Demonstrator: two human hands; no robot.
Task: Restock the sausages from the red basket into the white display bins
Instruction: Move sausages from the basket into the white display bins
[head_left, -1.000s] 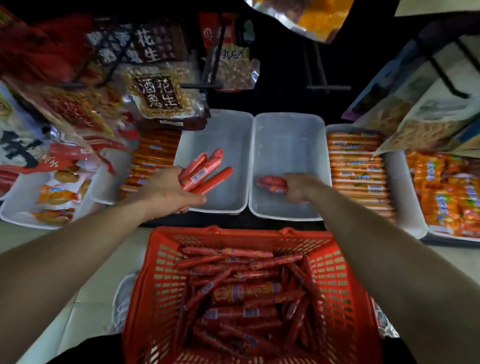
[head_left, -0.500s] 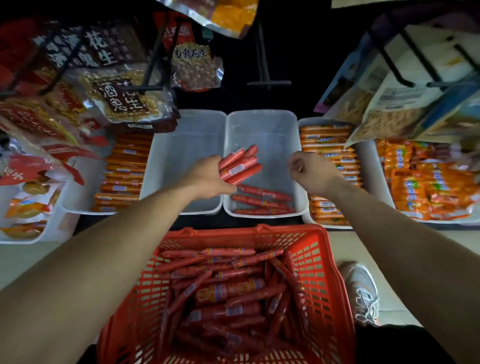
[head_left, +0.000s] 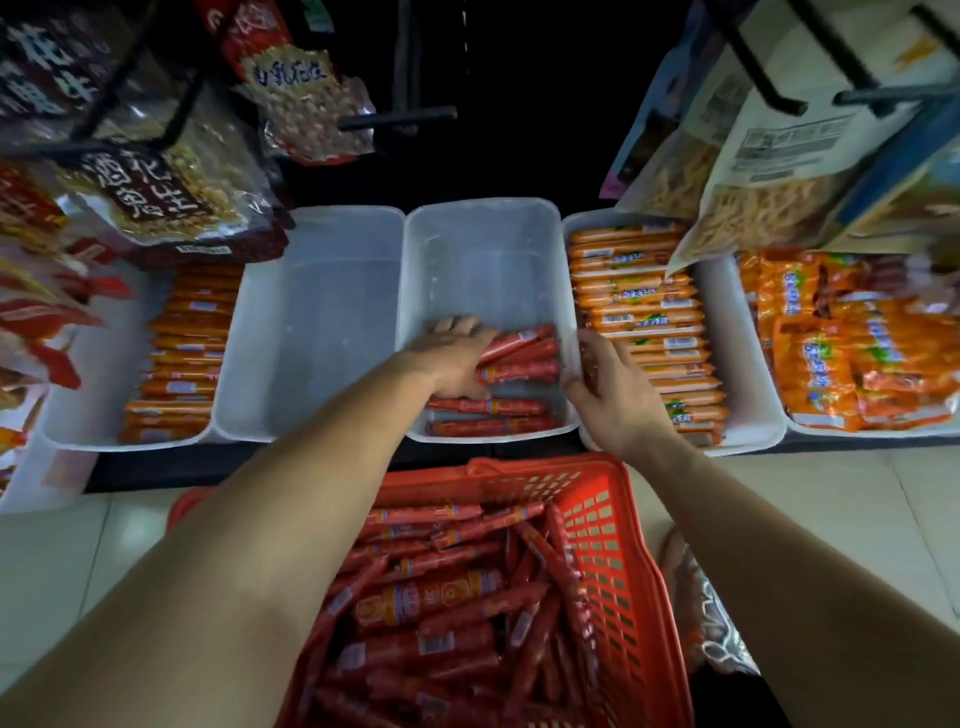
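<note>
Head camera looks down on the red basket (head_left: 613, 545), which stands on the tiled floor (head_left: 831, 493) heaped with red sausages (head_left: 426, 597), just in front of a low shelf. The left hand (head_left: 452, 358) reaches into the middle bin (head_left: 483, 249), a white tub, and grips a bundle of sausages (head_left: 519, 353). Its fingers are on the bundle's far side and its thumb on the near side. The bundle lies crosswise, its ends toward the bin's right wall. Two loose sausages (head_left: 488, 415) lie side by side along the bin's front edge, just nearer than the bundle. The right hand (head_left: 613, 389) sits at the same bin's right rim near the front corner, fingers curled; whether it pinches the rim or only touches it, I cannot tell. Orange sausages (head_left: 639, 312) are stacked in the next bin to the right, and peanut bags (head_left: 166, 197) hang above the bins on the left.
</note>
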